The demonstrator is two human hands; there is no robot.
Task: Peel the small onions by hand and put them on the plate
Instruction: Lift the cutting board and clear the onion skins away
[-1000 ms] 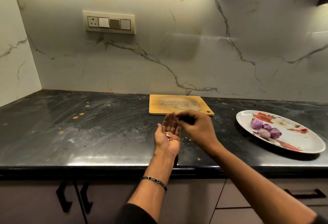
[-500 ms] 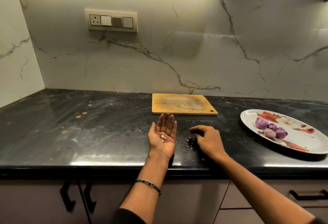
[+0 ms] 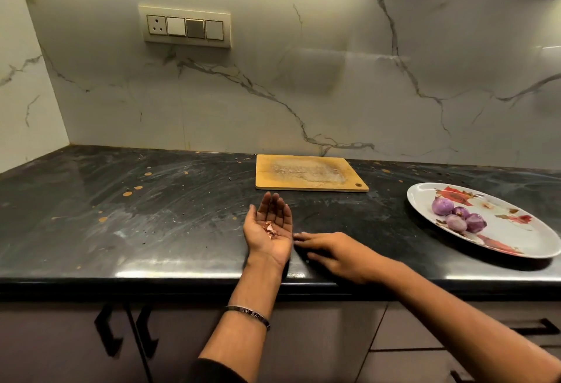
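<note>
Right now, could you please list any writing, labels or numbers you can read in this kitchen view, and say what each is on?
Bracelet on the left wrist: engraved letters are there, but too small and blurred to read.
Switch panel on the wall: no legible markings.
Plate: a floral pattern only, no words.
Cutting board: no text.
Nothing else shows writing.

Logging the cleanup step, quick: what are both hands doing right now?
Left hand: open, palm up, onion peel scraps lying in it.
Right hand: open, fingers flat on the countertop.
</note>
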